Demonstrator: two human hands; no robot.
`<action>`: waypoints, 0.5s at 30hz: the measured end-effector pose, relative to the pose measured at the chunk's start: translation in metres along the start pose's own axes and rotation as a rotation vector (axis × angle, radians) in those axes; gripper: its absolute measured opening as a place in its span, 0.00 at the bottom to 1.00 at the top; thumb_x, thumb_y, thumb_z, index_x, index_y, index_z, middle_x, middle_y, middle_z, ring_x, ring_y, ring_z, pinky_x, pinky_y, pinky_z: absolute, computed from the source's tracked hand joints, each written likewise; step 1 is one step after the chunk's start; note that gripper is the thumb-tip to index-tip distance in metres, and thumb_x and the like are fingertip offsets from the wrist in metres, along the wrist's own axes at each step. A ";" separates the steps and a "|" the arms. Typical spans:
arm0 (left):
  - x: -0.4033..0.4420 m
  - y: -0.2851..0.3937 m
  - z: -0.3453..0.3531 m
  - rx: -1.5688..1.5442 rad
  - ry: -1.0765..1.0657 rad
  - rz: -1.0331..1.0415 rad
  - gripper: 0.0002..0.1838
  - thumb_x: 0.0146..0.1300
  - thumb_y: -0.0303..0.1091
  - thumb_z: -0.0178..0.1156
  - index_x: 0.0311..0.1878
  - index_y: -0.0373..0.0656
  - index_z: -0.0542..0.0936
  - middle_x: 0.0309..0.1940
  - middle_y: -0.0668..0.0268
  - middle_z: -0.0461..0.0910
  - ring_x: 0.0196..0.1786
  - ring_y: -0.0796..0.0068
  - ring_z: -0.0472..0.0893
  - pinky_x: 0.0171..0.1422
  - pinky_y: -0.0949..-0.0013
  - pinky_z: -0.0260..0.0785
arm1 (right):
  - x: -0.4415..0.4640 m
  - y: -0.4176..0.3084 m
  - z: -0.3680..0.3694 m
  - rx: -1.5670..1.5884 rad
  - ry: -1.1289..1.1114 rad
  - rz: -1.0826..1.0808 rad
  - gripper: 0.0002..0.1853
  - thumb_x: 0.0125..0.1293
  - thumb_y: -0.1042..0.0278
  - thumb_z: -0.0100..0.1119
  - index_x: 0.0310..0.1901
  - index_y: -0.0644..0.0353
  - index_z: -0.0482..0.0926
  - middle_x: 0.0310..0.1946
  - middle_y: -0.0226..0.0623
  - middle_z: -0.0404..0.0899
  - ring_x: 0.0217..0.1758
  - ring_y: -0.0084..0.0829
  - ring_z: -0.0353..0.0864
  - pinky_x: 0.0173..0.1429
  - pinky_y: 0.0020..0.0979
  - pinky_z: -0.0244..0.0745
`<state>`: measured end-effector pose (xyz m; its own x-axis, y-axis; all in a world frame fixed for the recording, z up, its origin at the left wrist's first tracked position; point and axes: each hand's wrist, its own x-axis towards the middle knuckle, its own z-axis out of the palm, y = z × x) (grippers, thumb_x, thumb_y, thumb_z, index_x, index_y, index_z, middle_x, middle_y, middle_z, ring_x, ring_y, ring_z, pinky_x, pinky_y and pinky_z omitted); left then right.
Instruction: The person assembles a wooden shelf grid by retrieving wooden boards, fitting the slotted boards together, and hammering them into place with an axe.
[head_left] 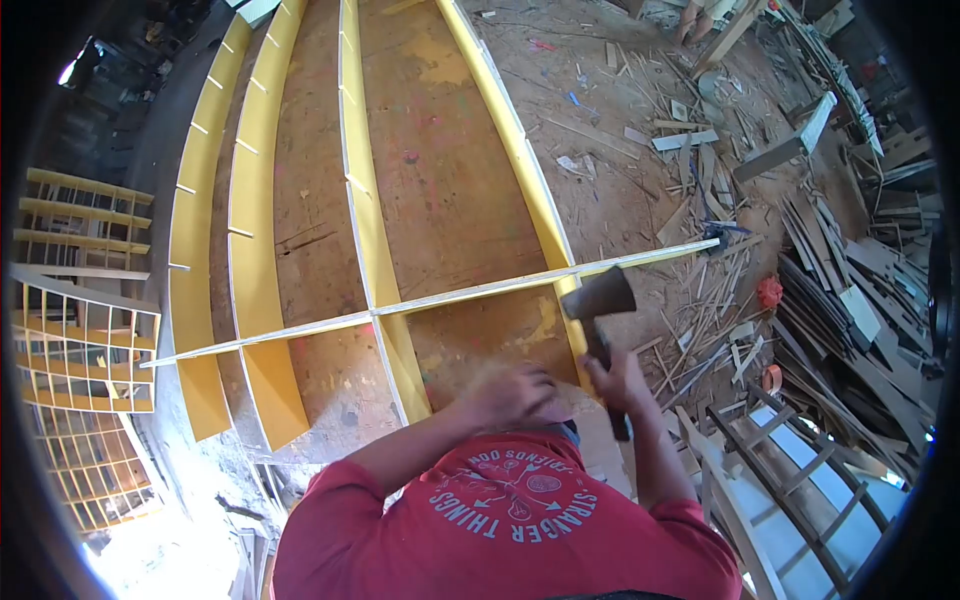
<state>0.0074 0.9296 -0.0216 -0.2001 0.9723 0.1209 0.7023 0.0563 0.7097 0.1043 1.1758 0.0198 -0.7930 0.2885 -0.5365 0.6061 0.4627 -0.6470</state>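
My right hand (pixel 622 382) is wrapped around the handle of a hatchet (pixel 602 294), its dark metal head up over the right end of the frame. My left hand (pixel 512 396) is in front of my red shirt, fingers curled and slightly blurred; whatever they hold, if anything, is hidden. Beyond both hands, a notched wooden crosspiece (pixel 470 292) runs across several long yellow slats standing on edge. The nearest are a middle slat (pixel 372 230) and a right slat (pixel 545 225). The hatchet head overlaps the view of the right slat near its joint with the crosspiece.
Under the slats is a brown, paint-stained worktable (pixel 430 150). Finished yellow lattice frames (pixel 85 340) stand at left. Wood scraps (pixel 690 170) litter the floor at right, near piled boards (pixel 850 310) and a ladder-like frame (pixel 800 470). Another person's feet (pixel 692 22) show at top right.
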 end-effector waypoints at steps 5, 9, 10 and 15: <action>-0.117 -0.042 -0.041 0.120 0.319 -0.486 0.14 0.64 0.33 0.68 0.52 0.45 0.87 0.54 0.60 0.88 0.61 0.55 0.84 0.71 0.51 0.74 | -0.034 -0.018 0.061 0.267 -0.306 0.060 0.24 0.69 0.50 0.73 0.51 0.66 0.84 0.35 0.51 0.89 0.37 0.44 0.91 0.44 0.43 0.84; -0.168 -0.043 -0.051 0.348 0.306 -0.572 0.19 0.65 0.42 0.68 0.56 0.47 0.88 0.62 0.61 0.85 0.73 0.58 0.77 0.85 0.46 0.58 | 0.001 0.007 0.143 0.391 -0.433 0.133 0.15 0.70 0.59 0.74 0.41 0.63 0.83 0.26 0.37 0.84 0.26 0.29 0.85 0.32 0.34 0.80; -0.173 -0.040 -0.050 0.429 0.266 -0.568 0.20 0.65 0.45 0.68 0.57 0.48 0.88 0.64 0.61 0.84 0.76 0.59 0.74 0.88 0.45 0.53 | 0.009 0.015 0.164 0.424 -0.465 0.160 0.13 0.70 0.61 0.74 0.39 0.62 0.82 0.23 0.34 0.83 0.23 0.25 0.83 0.29 0.32 0.79; -0.181 -0.054 -0.039 0.353 0.161 -0.635 0.23 0.66 0.48 0.64 0.59 0.47 0.87 0.67 0.63 0.82 0.80 0.61 0.69 0.93 0.45 0.41 | 0.016 0.027 0.240 0.586 -0.417 0.190 0.14 0.70 0.61 0.74 0.40 0.58 0.79 0.23 0.34 0.81 0.21 0.29 0.82 0.27 0.34 0.80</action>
<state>-0.0212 0.7418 -0.0544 -0.7196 0.6841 -0.1189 0.5899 0.6926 0.4151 0.1229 0.9916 -0.1367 -0.6530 -0.0767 -0.7535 0.7563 -0.1205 -0.6431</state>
